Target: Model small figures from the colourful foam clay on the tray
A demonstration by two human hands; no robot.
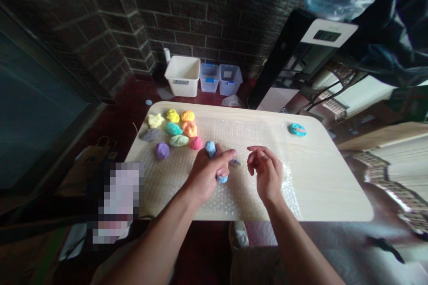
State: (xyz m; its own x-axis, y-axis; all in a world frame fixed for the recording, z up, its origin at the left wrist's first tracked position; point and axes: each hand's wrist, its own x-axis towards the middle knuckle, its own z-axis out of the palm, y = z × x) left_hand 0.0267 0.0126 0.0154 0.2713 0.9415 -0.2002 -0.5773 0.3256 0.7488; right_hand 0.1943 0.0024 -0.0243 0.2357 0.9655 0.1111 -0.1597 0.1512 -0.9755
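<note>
The dark brick wall [200,13] fills the far side of my view, and in front of me is a pale wood-grain table [327,173] with rounded corners. A clear bubble-wrap sheet [187,187] covers its middle and reaches to the near edge. On the floor beyond stand a cream plastic bin [182,78] and, to its right, two translucent plastic boxes [209,79] with blue latches.

My left hand [210,167] is closed around light-blue, dough-like clay [222,179], held over the wrap. It bulges out at the far and near sides of my fist; I cannot tell if it is one piece or two. My right hand [264,164] is near it but apart, fingers loosely curled and open, with nothing visible in them.

To the left are nine soft clay lumps: purple [162,151], grey [151,135], pale yellow [155,120], bright yellow [173,116], teal [174,128], pale green [179,140], two orange [190,129] and pinkish red [196,143]. At the far right lies a flat turquoise clay disc [297,129] with an orange band. Smallest is a thin, multicoloured piece [236,162] just beside my left thumb, between my hands.
</note>
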